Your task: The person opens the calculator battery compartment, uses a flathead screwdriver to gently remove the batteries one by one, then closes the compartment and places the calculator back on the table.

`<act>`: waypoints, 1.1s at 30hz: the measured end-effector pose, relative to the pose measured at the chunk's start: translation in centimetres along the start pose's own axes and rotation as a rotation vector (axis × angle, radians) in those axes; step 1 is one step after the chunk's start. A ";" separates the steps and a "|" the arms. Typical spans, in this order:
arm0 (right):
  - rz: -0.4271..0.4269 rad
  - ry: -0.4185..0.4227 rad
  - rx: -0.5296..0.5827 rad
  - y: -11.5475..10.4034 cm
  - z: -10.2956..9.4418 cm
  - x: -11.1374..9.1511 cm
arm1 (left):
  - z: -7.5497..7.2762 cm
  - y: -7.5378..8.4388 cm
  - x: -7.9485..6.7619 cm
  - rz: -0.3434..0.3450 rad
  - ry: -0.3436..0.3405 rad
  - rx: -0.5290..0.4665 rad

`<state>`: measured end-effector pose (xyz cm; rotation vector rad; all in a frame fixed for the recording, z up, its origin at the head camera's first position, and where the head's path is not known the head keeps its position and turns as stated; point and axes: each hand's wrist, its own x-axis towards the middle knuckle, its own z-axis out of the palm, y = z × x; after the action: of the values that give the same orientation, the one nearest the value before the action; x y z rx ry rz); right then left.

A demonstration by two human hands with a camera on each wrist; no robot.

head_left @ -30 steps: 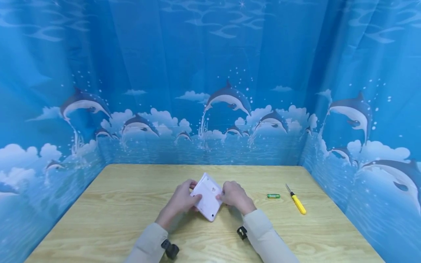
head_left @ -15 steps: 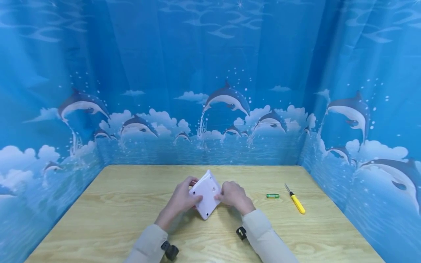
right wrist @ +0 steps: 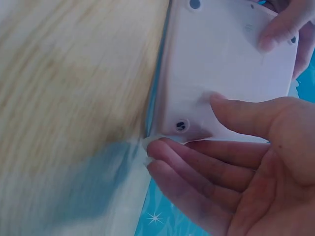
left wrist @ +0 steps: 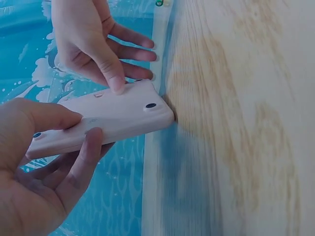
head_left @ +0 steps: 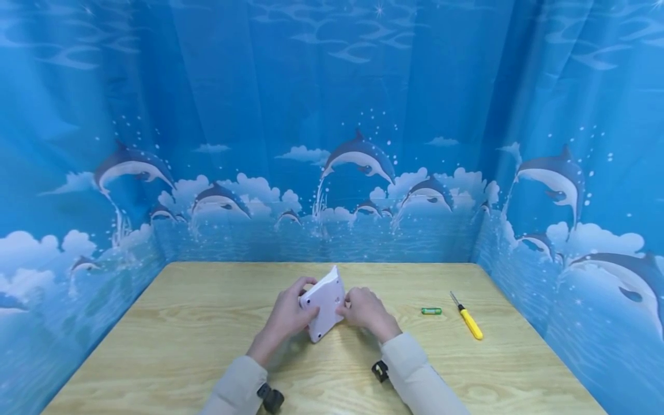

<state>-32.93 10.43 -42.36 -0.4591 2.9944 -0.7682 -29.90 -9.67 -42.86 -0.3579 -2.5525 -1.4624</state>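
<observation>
Tilted between both hands, close over the table, is a flat, pale pink plastic device (head_left: 325, 301) with rounded corners. Its underside faces the head camera and has dark round spots near the corners, like rubber feet (left wrist: 151, 105). The left hand (head_left: 287, 312) grips its left edge, thumb on the underside and fingers behind. From the other side, the right hand (head_left: 367, 312) holds the right edge, its thumb pressing the underside (right wrist: 221, 59) and its other fingers beyond the edge. The device's front is hidden. One corner spot (right wrist: 181, 126) near the right fingers looks like a recess with dark openings.
On the wooden table (head_left: 207, 334), right of the hands, lies a small green battery (head_left: 431, 311). Beside it is a screwdriver (head_left: 469, 321) with a yellow handle, its tip pointing away. Blue dolphin-print curtains (head_left: 290, 115) stand around the back and sides.
The device has been turned and tilted steeper, its far corner shifting right and its near corner left. Both hands keep hold of it. The battery and screwdriver lie where they were.
</observation>
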 end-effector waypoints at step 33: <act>-0.037 0.145 0.422 -0.7 -1.8 0.3 | 0.7 0.8 0.0 0.120 0.028 0.186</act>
<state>-33.21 10.60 -40.39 -0.4547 2.8291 -1.4489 -29.65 -8.64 -42.54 -0.4501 -2.5691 -1.1696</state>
